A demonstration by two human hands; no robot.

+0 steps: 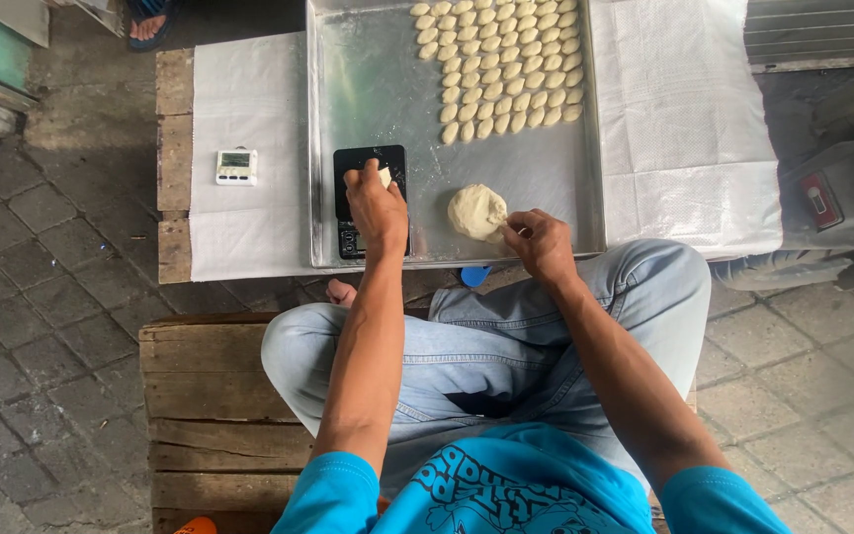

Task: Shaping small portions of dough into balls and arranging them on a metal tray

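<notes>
Two bare hands work over a large metal tray (368, 79) that lies on a white woven sheet (684, 119). The left hand (376, 203) hovers above a small black digital scale (353, 163) at the tray's near left corner, fingers pinched together on a small dough piece (384, 176). The right hand (538, 242) sits at the tray's near edge, fingertips closed on the side of a dough lump (476, 211), which rests on the tray floor just right of the scale.

Dozens of shaped dough pieces (508, 64) stand in tight rows at the tray's far right corner, well apart from both hands. A white digital timer (236, 166) lies on the sheet left of the tray. A wooden pallet (205, 396) sits under the person's jeans-clad legs, nearer the camera than the tray.

Risks, judged from this frame:
- The wrist covers the scale's near end, so the display may be hard to read and the portion off.
- The small piece is held only at the fingertips; soft dough may stick or stretch on release and land off the platform.
- Pulling at the lump from one side may drag it toward the tray's near rim.
- A wide reach across the tray could nudge the rows, which sit almost touching.
</notes>
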